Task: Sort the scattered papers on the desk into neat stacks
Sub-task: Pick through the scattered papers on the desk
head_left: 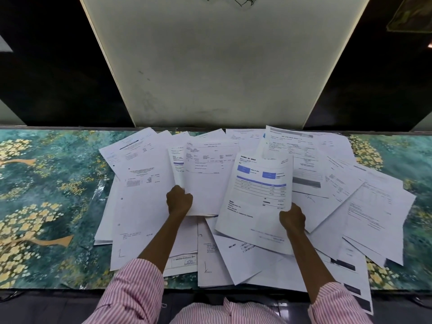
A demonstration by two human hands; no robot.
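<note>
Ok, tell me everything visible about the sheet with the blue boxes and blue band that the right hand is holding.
The sheet with blue boxes is a white printed page, apparently ordinary paper: two blue rectangles near its top, a blue band below them heading a ruled table, and small text lower down, too blurred to read. It is lifted off the pile, tilted slightly clockwise and gently curved. The right hand pinches its lower right edge in a closed grip. Its lower corner overlaps the loose papers beneath.

Table (46, 206) covered in a teal cloth patterned with yellow blossoms, white printed papers (145, 206) spread loosely over its middle, overlapping at odd angles, a few sheets hung past the near edge
</note>
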